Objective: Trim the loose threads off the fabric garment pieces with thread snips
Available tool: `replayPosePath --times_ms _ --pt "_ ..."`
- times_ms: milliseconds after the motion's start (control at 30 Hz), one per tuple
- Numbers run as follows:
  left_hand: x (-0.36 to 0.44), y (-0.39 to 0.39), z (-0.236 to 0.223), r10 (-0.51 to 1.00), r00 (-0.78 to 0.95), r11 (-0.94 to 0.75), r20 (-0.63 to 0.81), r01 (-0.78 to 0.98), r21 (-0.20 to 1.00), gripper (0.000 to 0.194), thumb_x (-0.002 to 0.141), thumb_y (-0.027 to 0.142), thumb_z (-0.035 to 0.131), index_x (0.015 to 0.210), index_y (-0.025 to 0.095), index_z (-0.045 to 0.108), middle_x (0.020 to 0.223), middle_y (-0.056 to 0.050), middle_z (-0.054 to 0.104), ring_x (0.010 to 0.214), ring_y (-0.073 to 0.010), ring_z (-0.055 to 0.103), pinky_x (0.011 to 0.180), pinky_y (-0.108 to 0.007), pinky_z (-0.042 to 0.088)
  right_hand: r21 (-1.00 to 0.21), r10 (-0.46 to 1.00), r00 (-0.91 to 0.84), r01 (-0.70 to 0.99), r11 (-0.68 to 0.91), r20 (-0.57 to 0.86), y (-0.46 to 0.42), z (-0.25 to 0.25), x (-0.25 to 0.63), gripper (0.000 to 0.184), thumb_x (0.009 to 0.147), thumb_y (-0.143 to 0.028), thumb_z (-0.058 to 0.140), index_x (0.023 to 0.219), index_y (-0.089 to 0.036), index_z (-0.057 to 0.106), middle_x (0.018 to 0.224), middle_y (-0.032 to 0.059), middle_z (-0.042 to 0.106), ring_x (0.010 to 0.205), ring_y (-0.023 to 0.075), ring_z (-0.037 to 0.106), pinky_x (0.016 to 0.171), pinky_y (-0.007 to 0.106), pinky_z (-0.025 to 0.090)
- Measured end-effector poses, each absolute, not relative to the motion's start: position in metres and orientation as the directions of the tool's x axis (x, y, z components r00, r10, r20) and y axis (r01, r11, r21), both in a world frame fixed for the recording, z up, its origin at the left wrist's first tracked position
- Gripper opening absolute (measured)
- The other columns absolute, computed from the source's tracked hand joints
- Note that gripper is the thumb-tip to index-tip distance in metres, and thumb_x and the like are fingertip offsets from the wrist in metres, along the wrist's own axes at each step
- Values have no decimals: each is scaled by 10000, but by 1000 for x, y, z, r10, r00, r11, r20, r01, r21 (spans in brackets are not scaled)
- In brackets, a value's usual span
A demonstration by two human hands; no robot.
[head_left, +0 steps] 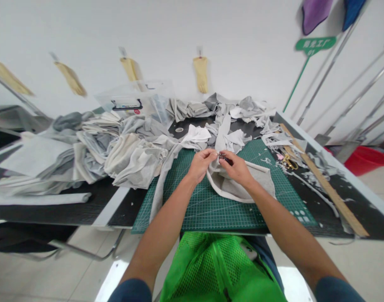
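Both of my hands meet over the green cutting mat (192, 209), at the upper edge of a grey fabric piece (261, 178) with a pale bound rim. The fabric lies on the mat in a curved, partly open shape. My left hand (202, 164) is closed, pinching the fabric's edge between thumb and fingers. In my right hand (235, 167), also closed, is a small dark tool (222, 157) that looks like thread snips. Its tip is close to my left fingertips, and the fingers hide most of it. A long grey strip (162, 184) hangs over the mat's left side.
Piled grey and cream cloth (135, 159) covers the left of the table. Behind it stands a clear plastic box (132, 102). Scraps (232, 138) lie beyond the mat. On the right are a wooden ruler (324, 180), gold-handled scissors (288, 162) and a red bucket (364, 160).
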State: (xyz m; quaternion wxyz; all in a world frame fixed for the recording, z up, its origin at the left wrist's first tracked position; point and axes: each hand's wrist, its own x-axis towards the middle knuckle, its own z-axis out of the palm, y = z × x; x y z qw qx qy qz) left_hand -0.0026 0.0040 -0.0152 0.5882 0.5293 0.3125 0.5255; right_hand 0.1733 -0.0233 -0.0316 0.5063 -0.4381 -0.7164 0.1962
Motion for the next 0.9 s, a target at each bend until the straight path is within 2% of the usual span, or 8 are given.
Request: replayPosePath --times_ms 133,400,600,900 --pt "-3 4 -16 944 259 -143 205 -240 960 379 729 472 856 916 158 755 838 -34 734 749 -128 631 710 -247 497 -731 832 -86 434 526 548 -25 -30 173 387 924 -503 641 1182 -235 749 1137 79 784 994 261 717 937 402 546" --pt "-3 3 -16 929 254 -226 268 -184 957 261 775 412 818 847 163 783 801 -32 741 787 -145 657 757 -262 517 -718 819 -85 438 542 567 -24 -31 174 393 920 -503 653 1187 -234 757 1136 83 790 995 271 724 937 407 545" --pt "-4 4 -17 929 248 -245 275 -144 959 282 780 441 810 853 169 798 854 -55 765 830 -171 680 792 -292 539 -725 819 -79 424 543 568 -26 -30 173 380 930 -508 649 1184 -250 765 1154 74 791 1034 275 727 958 412 544" --pt "-4 4 -18 921 243 -279 304 -132 951 287 785 443 810 851 164 817 804 -50 759 819 -176 676 784 -294 529 -715 810 -80 425 556 581 -24 -34 173 381 940 -527 643 1157 -250 789 1119 68 801 1023 276 734 945 402 560"
